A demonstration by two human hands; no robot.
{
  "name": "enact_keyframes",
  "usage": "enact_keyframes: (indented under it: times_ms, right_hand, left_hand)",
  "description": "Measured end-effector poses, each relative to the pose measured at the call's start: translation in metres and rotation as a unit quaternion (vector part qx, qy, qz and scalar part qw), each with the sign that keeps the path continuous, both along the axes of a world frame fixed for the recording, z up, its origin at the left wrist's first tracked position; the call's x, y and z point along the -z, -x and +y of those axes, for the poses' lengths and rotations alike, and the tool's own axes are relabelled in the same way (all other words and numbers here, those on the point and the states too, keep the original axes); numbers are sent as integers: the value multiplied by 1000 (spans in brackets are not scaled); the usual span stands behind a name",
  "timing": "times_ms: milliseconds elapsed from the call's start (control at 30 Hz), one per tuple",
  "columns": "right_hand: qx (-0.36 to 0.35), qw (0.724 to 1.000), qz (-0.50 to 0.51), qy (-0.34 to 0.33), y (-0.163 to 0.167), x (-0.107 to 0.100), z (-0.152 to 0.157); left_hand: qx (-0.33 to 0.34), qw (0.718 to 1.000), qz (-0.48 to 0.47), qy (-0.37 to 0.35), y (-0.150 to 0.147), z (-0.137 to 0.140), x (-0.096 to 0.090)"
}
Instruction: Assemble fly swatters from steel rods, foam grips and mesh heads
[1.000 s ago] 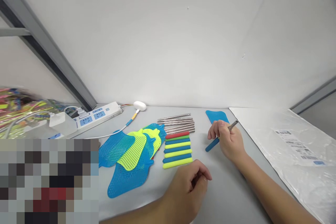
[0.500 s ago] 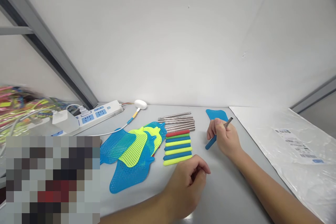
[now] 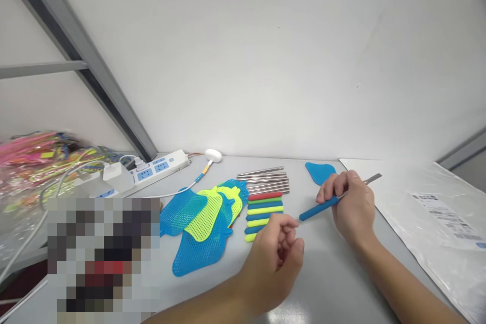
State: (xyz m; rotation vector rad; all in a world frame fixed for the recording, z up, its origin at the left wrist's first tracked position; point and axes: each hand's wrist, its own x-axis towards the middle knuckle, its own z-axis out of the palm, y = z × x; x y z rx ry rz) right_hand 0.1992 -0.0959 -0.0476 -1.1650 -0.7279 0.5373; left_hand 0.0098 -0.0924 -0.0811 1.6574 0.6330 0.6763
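Observation:
My right hand (image 3: pixel 353 207) is closed around a blue handle (image 3: pixel 319 208) with a metal rod (image 3: pixel 374 178) sticking out past the fingers to the upper right. The handle's blunt end points left, near my left hand (image 3: pixel 271 263). That left hand holds nothing; its fingers are half curled, with the thumb apart from them. Just beyond it lies a row of coloured handles (image 3: pixel 265 210), red, green, blue and yellow. Behind these sit several metal rods (image 3: pixel 268 179). Perforated fly swatter heads (image 3: pixel 199 250), blue and yellow, overlap in a pile to the left.
A single blue swatter head (image 3: pixel 320 172) lies behind my right hand. On the right is a white plastic package (image 3: pixel 425 212) with a label. At the left are a power strip (image 3: pixel 167 166), a white device (image 3: pixel 213 155) on a cable, and bagged colourful items (image 3: pixel 41 162). A wall (image 3: pixel 266 61) closes off the back.
My right hand has turned the handle and rod from steep to flatter, its blunt end now nearer my left hand. The left fingers have loosened. The whole view has shifted slightly.

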Motion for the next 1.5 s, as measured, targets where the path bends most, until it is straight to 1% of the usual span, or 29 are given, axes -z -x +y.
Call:
enact_keyframes:
  times_ms: [100, 200, 333, 433, 567, 700, 833, 933, 1033, 1167, 1233, 1300, 1400, 1433, 1467, 1500]
  right_hand:
    - [3, 992, 124, 4, 6, -9, -2]
    - [-16, 980, 198, 20, 10, -11, -1]
    - [-49, 968, 243, 26, 15, -7, 1]
    - [-78, 964, 252, 29, 18, -3, 2]
    - [-102, 966, 233, 37, 22, 1, 1]
    - [-104, 972, 205, 50, 25, 2, 0]
    - [-108, 969, 219, 49, 27, 2, -1]
    - [-118, 966, 224, 45, 25, 2, -2]
    - [-151, 965, 209, 38, 26, 1, -3]
    - [-223, 961, 156, 53, 35, 3, -8]
    - [-252, 957, 133, 64, 41, 5, -12]
    - [-269, 953, 117, 73, 43, 7, -15]
    - [-259, 958, 91, 76, 40, 7, -16]
    - [-246, 963, 78, 74, 38, 7, -16]
    - [-231, 968, 64, 71, 36, 7, -16]
    - [-216, 972, 50, 72, 34, 7, -16]
  left_hand:
    - [-40, 996, 60, -49, 1, 3, -2]
    - [-25, 987, 114, -113, 2, 6, -4]
    - [-3, 980, 142, -136, 1, 9, -5]
    - [11, 976, 131, -175, 0, 10, -6]
    - [20, 969, 98, -228, 0, 12, -6]
    - [6, 964, 75, -255, 2, 13, -7]
    - [8, 957, 61, -282, 4, 11, -9]
    - [15, 955, 59, -290, 4, 10, -10]
    - [20, 954, 63, -291, 3, 11, -10]
    - [14, 946, 79, -313, 3, 14, -7]
    - [21, 937, 76, -340, 3, 14, -4]
    - [39, 919, 72, -386, 3, 16, -5]
    - [55, 873, 103, -473, 5, 29, -18]
    - [47, 858, 126, -496, 8, 36, -25]
    - [19, 851, 158, -501, 13, 45, -33]
    - [-28, 849, 191, -491, 20, 55, -41]
